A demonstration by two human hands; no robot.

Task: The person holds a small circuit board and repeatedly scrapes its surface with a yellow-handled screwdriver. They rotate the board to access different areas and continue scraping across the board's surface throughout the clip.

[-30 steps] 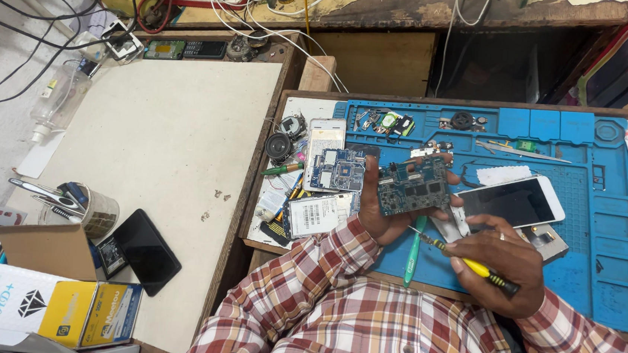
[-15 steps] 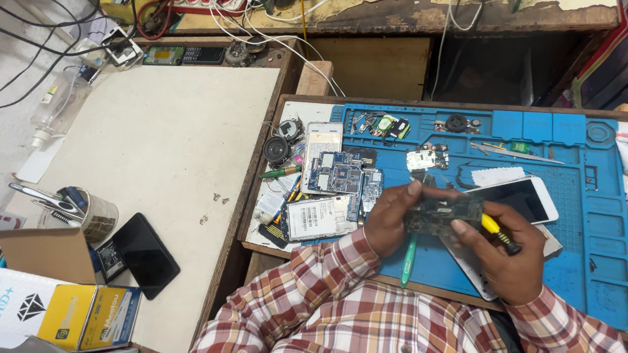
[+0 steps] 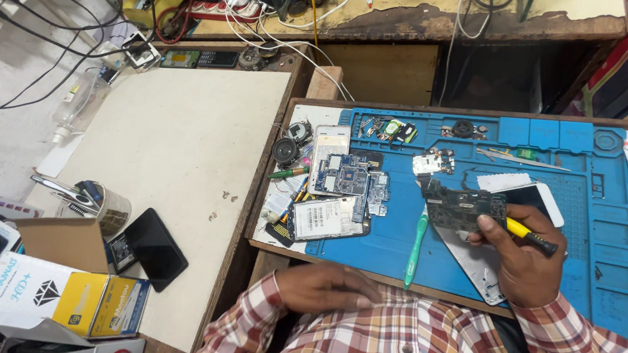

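Desk [image 3: 178, 188]: pale bare top on the left; a wooden tray-like section on the right carries the blue work mat [image 3: 607, 244].
Blue work mat: moulded compartments along its far edge hold small parts, among them a black round piece and little green and white components; a white phone [image 3: 544, 198] lies face down just beyond the right hand.
Left pile: loose boards and a labelled flat part [image 3: 342, 194] lie at the mat's left edge, overlapping one another.
Metal cup [image 3: 113, 213]: stands near the desk's left edge with tweezers-like tools lying across it; a black phone lies just beside it.
Circuit board [image 3: 465, 205]: dark green, long axis roughly left-right, held above the mat, its left end free.
Right hand [image 3: 520, 260]: closed on the circuit board's right end, thumb on top; the same hand grips a yellow-handled screwdriver [image 3: 530, 234], its black end pointing right.
Green toothbrush [image 3: 417, 244]: lies on the mat, long axis near-far, head away from the person.
Left hand [image 3: 328, 286]: flat, fingers loosely extended, holding nothing, resting against the plaid shirt at the desk's near edge.
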